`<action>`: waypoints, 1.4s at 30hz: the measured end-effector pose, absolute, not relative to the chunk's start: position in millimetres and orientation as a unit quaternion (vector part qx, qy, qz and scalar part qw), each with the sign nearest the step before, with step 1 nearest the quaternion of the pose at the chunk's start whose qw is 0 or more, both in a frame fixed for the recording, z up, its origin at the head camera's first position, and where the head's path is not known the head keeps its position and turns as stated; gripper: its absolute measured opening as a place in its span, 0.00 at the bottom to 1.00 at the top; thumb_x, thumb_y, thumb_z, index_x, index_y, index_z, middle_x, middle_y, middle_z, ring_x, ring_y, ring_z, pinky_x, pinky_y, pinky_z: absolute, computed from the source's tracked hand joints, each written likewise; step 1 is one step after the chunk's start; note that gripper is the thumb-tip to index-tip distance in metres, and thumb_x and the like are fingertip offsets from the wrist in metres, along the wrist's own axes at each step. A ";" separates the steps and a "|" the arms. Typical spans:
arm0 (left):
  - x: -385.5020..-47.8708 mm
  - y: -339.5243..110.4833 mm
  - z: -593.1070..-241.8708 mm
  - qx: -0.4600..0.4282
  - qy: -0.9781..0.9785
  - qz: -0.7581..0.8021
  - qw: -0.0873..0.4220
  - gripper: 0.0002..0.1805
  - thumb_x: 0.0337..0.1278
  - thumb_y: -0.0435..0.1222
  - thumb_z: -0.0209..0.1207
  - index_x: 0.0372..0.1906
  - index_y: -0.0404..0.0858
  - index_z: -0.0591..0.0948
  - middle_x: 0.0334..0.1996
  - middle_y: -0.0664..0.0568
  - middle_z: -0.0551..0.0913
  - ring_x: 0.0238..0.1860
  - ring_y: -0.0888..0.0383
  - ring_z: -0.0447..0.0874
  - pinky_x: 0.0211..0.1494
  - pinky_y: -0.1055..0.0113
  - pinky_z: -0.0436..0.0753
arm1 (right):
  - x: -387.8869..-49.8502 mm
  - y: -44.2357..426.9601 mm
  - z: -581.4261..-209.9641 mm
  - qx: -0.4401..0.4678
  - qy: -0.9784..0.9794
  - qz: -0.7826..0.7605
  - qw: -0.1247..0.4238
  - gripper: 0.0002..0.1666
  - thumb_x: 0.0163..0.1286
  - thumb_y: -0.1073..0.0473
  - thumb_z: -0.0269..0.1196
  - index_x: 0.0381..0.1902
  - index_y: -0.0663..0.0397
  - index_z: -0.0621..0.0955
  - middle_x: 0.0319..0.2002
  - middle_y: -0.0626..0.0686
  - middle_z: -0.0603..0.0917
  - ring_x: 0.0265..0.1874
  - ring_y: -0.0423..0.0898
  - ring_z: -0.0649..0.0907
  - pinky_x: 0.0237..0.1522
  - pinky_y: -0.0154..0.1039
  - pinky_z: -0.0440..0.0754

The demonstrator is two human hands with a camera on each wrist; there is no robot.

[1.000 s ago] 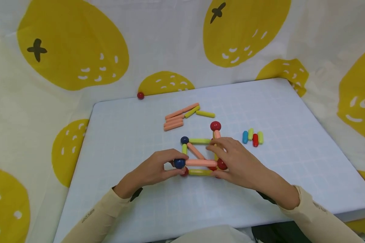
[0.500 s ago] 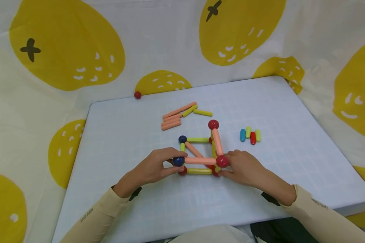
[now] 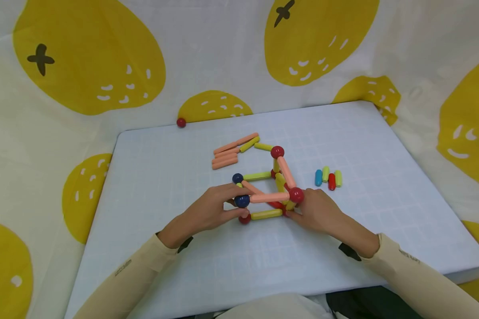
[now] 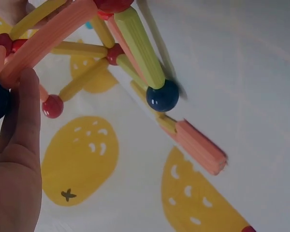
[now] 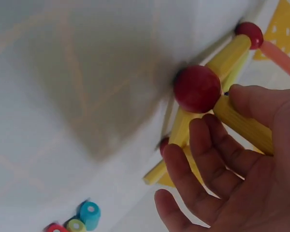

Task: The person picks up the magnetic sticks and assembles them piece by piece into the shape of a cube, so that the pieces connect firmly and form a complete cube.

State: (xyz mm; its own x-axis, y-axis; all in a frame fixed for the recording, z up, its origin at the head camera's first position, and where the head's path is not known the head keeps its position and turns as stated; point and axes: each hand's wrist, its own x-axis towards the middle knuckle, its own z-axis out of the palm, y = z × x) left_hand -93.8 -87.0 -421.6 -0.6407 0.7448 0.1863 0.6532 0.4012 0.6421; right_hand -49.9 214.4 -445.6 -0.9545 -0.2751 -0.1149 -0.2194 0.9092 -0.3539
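Note:
A frame of magnetic rods and balls stands between my two hands, with coral rods (image 3: 269, 198) at its upper right and front. My left hand (image 3: 214, 206) pinches the dark blue ball (image 3: 241, 201) at the upper front left corner, its thumb close to a lower red ball (image 3: 245, 218). At the right side, my right hand (image 3: 318, 210) grips a yellow rod (image 5: 244, 123) beside a red ball (image 5: 197, 89), thumb laid on the rod. One red ball (image 3: 277, 152) tops the far right corner. The rod's hold is hidden from the head view.
Loose coral rods (image 3: 225, 161) and yellow rods (image 3: 249, 145) lie behind the frame. Several short blue, green and red rods (image 3: 332, 181) are grouped at the right. A single red ball (image 3: 181, 122) sits at the table's back edge (image 3: 151, 128).
My right hand has left the frame's upper right rods and taken hold lower at the right side. The frame has shifted slightly away from me and turned; my left hand keeps the blue ball.

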 end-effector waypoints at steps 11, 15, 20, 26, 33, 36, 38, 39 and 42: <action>-95.7 -84.2 -423.0 0.428 0.837 0.340 0.033 0.29 0.55 0.38 0.74 0.63 0.46 0.81 0.55 0.55 0.84 0.53 0.61 0.83 0.54 0.66 0.86 | -94.8 271.5 -446.4 -0.044 0.993 -0.092 0.065 0.25 0.68 0.50 0.68 0.55 0.61 0.81 0.43 0.60 0.86 0.40 0.55 0.83 0.45 0.56 0.83; -95.8 -87.4 -422.4 0.425 0.830 0.358 0.046 0.29 0.54 0.37 0.74 0.63 0.45 0.80 0.54 0.54 0.84 0.49 0.63 0.85 0.52 0.69 0.87 | -109.3 285.9 -460.3 -0.022 0.996 -0.062 0.055 0.29 0.69 0.46 0.66 0.54 0.66 0.79 0.41 0.63 0.85 0.39 0.59 0.83 0.43 0.59 0.82; -95.1 -88.7 -422.9 0.419 0.827 0.368 0.070 0.31 0.55 0.35 0.74 0.65 0.44 0.79 0.52 0.56 0.84 0.47 0.65 0.86 0.51 0.71 0.86 | -112.4 285.3 -474.8 -0.017 0.999 -0.013 0.035 0.27 0.68 0.46 0.68 0.43 0.68 0.79 0.33 0.62 0.83 0.32 0.59 0.83 0.38 0.56 0.82; -93.4 -88.2 -423.7 0.418 0.836 0.349 0.065 0.31 0.56 0.36 0.73 0.65 0.45 0.78 0.51 0.56 0.85 0.47 0.61 0.86 0.50 0.70 0.86 | -101.9 280.1 -469.1 -0.011 0.996 -0.009 0.084 0.19 0.72 0.50 0.65 0.37 0.65 0.83 0.22 0.56 0.81 0.25 0.56 0.82 0.33 0.54 0.79; -91.7 -88.5 -421.8 0.423 0.840 0.335 0.054 0.30 0.56 0.37 0.73 0.64 0.43 0.78 0.49 0.56 0.85 0.46 0.59 0.84 0.48 0.65 0.87 | -60.9 273.6 -432.1 -0.022 0.996 -0.079 0.021 0.17 0.66 0.51 0.69 0.43 0.59 0.87 0.35 0.58 0.86 0.35 0.57 0.81 0.34 0.50 0.78; -91.6 -88.6 -419.2 0.415 0.845 0.334 0.055 0.30 0.56 0.37 0.73 0.64 0.45 0.77 0.48 0.58 0.84 0.46 0.62 0.83 0.48 0.64 0.87 | -41.0 263.6 -406.6 -0.039 0.992 -0.109 -0.051 0.16 0.64 0.52 0.71 0.41 0.59 0.86 0.36 0.58 0.85 0.37 0.58 0.80 0.35 0.51 0.76; -91.7 -88.1 -418.0 0.409 0.847 0.333 0.060 0.29 0.57 0.38 0.73 0.64 0.45 0.77 0.48 0.59 0.84 0.46 0.64 0.82 0.48 0.66 0.87 | -29.4 253.1 -391.9 -0.051 0.985 -0.135 -0.094 0.15 0.63 0.53 0.73 0.39 0.59 0.86 0.34 0.56 0.85 0.37 0.56 0.79 0.36 0.51 0.73; -91.9 -87.8 -417.6 0.408 0.848 0.332 0.062 0.29 0.57 0.38 0.73 0.64 0.46 0.76 0.48 0.59 0.84 0.46 0.65 0.82 0.48 0.66 0.87 | -24.0 246.9 -385.7 -0.065 0.980 -0.146 -0.116 0.15 0.62 0.53 0.74 0.39 0.59 0.86 0.33 0.55 0.85 0.36 0.55 0.79 0.36 0.50 0.73; -92.9 -86.7 -417.5 0.409 0.848 0.330 0.065 0.29 0.58 0.38 0.72 0.64 0.46 0.76 0.48 0.59 0.84 0.46 0.65 0.82 0.49 0.67 0.87 | -10.0 225.3 -375.1 -0.128 0.964 -0.157 -0.172 0.17 0.57 0.53 0.78 0.38 0.56 0.86 0.30 0.51 0.85 0.34 0.51 0.79 0.37 0.48 0.73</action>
